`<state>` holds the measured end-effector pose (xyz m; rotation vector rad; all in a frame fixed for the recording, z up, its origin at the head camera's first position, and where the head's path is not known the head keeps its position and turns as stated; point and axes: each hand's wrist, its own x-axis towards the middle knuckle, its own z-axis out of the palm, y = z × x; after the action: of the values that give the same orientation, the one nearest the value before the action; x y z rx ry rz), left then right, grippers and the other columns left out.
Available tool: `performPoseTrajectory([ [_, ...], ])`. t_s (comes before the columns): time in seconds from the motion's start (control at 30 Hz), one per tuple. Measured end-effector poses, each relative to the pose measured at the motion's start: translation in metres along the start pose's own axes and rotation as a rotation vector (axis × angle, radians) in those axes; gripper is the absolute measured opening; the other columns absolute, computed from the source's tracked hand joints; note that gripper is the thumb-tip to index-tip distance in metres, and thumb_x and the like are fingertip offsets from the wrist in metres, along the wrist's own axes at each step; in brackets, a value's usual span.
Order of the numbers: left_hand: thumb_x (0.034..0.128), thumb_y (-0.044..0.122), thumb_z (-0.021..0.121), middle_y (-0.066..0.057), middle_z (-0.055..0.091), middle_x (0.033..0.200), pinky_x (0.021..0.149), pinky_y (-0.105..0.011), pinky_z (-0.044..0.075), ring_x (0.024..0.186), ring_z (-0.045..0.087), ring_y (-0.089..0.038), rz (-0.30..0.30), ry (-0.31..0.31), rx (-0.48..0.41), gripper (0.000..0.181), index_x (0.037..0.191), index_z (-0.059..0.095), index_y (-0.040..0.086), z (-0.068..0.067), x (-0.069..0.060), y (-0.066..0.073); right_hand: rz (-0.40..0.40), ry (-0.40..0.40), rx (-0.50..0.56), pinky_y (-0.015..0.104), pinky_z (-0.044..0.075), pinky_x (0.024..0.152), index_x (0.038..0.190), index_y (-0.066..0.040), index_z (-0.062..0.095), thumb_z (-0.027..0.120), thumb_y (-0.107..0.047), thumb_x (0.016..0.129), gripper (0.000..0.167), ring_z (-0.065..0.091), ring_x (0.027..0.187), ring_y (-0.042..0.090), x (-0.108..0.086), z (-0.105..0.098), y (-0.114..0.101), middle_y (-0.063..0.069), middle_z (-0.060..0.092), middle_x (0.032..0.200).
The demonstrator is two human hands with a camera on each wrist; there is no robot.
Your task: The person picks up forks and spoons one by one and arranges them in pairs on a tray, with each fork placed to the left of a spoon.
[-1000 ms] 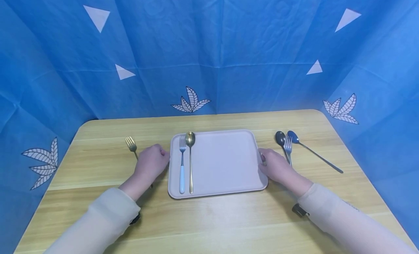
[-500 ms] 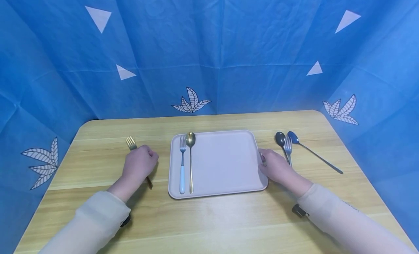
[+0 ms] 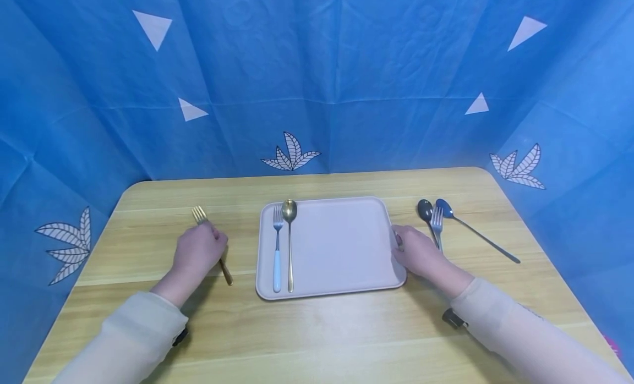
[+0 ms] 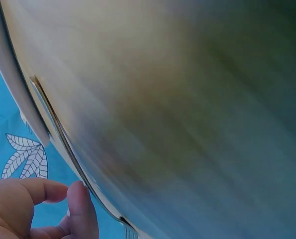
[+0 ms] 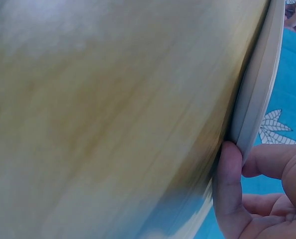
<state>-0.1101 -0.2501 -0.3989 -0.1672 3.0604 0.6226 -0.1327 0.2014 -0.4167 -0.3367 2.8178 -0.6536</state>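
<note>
Wood-grained table (image 3: 327,334) bears a tray (image 3: 342,241) before blue cloth (image 3: 257,54).

Tray (image 3: 342,243) lies near the table's (image 3: 327,340) rear edge. On it: 1 tray fork (image 3: 277,263) along the left edge, 1 tray spoon (image 3: 289,212) just right. Left of it: 1 left fork (image 3: 226,271), beneath the left hand (image 3: 199,248). Toward the table's rear right corner, left to right: 1 inner spoon (image 3: 425,209), 1 right fork (image 3: 437,221), 1 outer spoon (image 3: 482,239). Right hand (image 3: 417,251): at tray's right edge.
</note>
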Motion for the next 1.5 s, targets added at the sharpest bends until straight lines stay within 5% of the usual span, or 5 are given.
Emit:
performPoseTrajectory([
  [0.13, 0.0938, 0.015, 0.049, -0.014, 0.053, 0.07, 0.049, -0.034, 0.034, 0.05, 0.039, -0.019, 0.004, 0.001, 0.012, 0.034, 0.06, 0.044, 0.011, -0.002, 0.001, -0.004, 0.001, 0.002, -0.002, 0.044, 0.054, 0.077, 0.134, 0.01, 0.052, 0.066, -0.003, 0.086, 0.052, 0.062, 0.088, 0.028, 0.0, 0.001, 0.001, 0.017, 0.063, 0.102],
  [0.3, 0.0941, 0.015, 0.047, -0.036, 0.06, 0.119, 0.049, -0.034, 0.033, 0.048, 0.038, -0.019, 0.01, -0.006, 0.013, 0.043, 0.051, 0.041, 0.013, -0.003, 0.002, -0.01, 0.005, 0.002, -0.005, 0.045, 0.054, 0.079, 0.135, 0.011, 0.051, 0.066, -0.003, 0.086, 0.053, 0.061, 0.089, 0.029, 0.0, 0.001, 0.0, 0.018, 0.063, 0.102],
  [0.4, 0.094, 0.016, 0.047, -0.026, 0.067, 0.086, 0.049, -0.034, 0.032, 0.048, 0.037, -0.019, -0.01, -0.017, 0.018, 0.042, 0.052, 0.042, 0.014, -0.003, 0.002, -0.013, 0.005, 0.005, -0.004, 0.045, 0.054, 0.079, 0.136, 0.011, 0.051, 0.066, -0.003, 0.086, 0.054, 0.061, 0.089, 0.029, 0.0, 0.0, 0.0, 0.018, 0.062, 0.102],
  [0.53, 0.0939, 0.018, 0.046, 0.0, 0.036, 0.05, 0.049, -0.034, 0.03, 0.048, 0.035, -0.018, -0.027, -0.034, 0.034, 0.04, 0.054, 0.041, 0.015, -0.004, 0.002, -0.015, 0.002, 0.004, -0.001, 0.044, 0.054, 0.077, 0.134, 0.01, 0.052, 0.066, -0.003, 0.086, 0.052, 0.06, 0.087, 0.028, 0.0, 0.0, 0.001, 0.017, 0.062, 0.1],
  [1.5, 0.0946, 0.019, 0.047, -0.003, 0.041, 0.055, 0.049, -0.033, 0.035, 0.051, 0.041, -0.02, -0.089, -0.124, 0.043, 0.037, 0.058, 0.046, 0.012, -0.005, 0.009, -0.016, 0.014, 0.001, 0.003, 0.048, 0.053, 0.082, 0.134, 0.01, 0.053, 0.066, -0.003, 0.087, 0.051, 0.061, 0.092, 0.032, -0.002, -0.001, -0.002, 0.019, 0.062, 0.103],
])
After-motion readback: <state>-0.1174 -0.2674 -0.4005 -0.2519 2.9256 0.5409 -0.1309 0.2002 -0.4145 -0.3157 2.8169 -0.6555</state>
